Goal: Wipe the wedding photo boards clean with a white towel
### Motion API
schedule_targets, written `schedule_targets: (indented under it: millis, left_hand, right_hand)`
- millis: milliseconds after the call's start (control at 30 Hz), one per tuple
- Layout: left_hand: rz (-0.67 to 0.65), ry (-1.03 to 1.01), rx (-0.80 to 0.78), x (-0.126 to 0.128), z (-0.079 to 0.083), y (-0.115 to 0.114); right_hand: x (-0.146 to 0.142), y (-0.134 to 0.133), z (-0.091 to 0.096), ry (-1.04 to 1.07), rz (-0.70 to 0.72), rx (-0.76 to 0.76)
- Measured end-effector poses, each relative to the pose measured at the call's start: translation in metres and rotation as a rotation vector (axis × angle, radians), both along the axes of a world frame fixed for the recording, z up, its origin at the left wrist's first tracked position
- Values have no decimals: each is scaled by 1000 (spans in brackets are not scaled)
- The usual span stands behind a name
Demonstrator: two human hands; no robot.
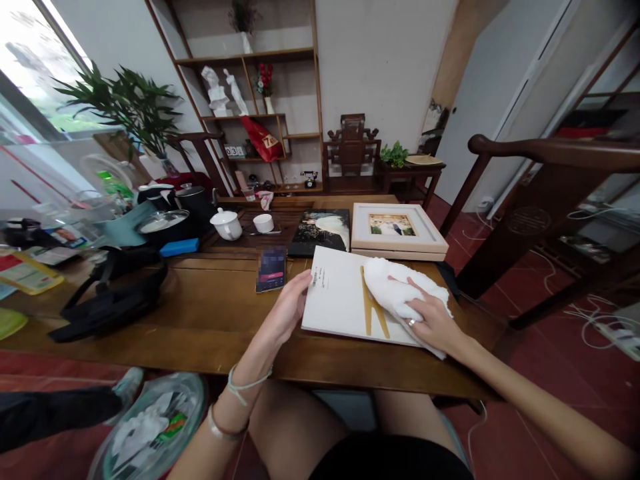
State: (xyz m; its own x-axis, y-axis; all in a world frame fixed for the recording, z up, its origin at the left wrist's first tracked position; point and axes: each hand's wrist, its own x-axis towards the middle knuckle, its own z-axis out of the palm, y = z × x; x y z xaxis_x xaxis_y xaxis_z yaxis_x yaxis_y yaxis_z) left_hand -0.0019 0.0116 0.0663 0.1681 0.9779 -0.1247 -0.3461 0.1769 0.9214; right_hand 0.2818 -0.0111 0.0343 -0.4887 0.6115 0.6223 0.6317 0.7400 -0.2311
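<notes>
Near the table's front edge, right of centre: a white panel [335, 300] lies on the table [215, 333], small dark print [323, 277] toward its far left corner.
Gold-coloured stand: a two-legged piece [369, 312] on the panel's face, legs spreading toward the near side, its right part beside the cloth.
Right hand: the grip [430, 323] holds a bunched white cloth [393, 293] down on the panel's right part; the cloth hangs past the panel's right edge, and a ring shows on one finger.
Left hand: the grip [291, 305] touches the panel's left edge with its fingers; whether they close around that edge, I cannot tell.
Phone: lying face up, screen lit [271, 270], left of the panel and near the left hand.
Photos: just beyond the panel, a dark photo panel [317, 235] on the left, a pale-framed photo [361, 227] on the right.
Teaware: a white lidded pot [227, 227] and a small white cup [263, 223], farther left.
Far left of the table: a black strapped bag [120, 287] and a blue box [180, 247].
</notes>
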Motion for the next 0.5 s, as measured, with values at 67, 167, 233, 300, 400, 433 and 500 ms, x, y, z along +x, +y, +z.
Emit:
schedule_targets:
  millis: [67,167,233,300,400,433,500]
  left_hand:
    - [-15,-76,-4,3,17,-8]
    - [-7,-173,-47,10,37,-20]
    - [-29,-213,-48,15,45,-28]
    - [-39,-234,-43,19,51,-35]
    - [-31,-227,-36,24,57,-41]
    - [-29,-222,-21,25,58,-42]
    - [-43,-219,42,27,58,-39]
  right_hand:
    - [-15,-4,13,65,3,85]
    - [-49,-21,34,51,75,128]
    - [-70,-35,44,-37,78,87]
    - [-85,-46,47,-106,-2,78]
    - [-89,-51,41,-112,-97,130]
    - [-87,-51,40,-92,-100,158]
    - [-78,-47,40,-29,-105,235]
